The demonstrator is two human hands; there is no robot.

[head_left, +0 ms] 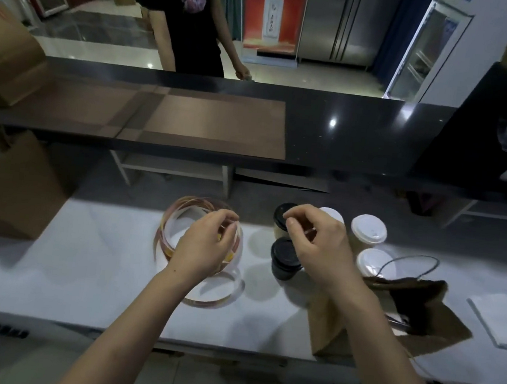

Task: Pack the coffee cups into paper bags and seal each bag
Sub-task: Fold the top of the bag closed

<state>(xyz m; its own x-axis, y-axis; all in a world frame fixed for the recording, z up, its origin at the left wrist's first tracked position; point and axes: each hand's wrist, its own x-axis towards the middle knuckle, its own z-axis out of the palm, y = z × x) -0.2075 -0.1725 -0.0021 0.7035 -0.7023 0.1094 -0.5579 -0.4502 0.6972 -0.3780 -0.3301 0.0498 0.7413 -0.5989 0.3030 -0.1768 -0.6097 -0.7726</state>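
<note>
A large clear tape roll (170, 230) is in my left hand (206, 246), whose fingers curl over its rim above the white counter. My right hand (313, 238) pinches what looks like the tape's loose end, just in front of the cups. Two black-lidded coffee cups (283, 257) stand right behind that hand. Three white-lidded cups (368, 230) stand to their right. A brown paper bag (413, 321) with cord handles lies on its side on the counter under my right forearm, mouth open to the right.
Another tape ring (222, 295) lies on the white counter (81, 267) below my left hand. More brown bags (6, 184) stand at the left. A raised black counter (346, 132) with a brown mat runs behind; a person stands beyond it. Napkins (501, 321) lie far right.
</note>
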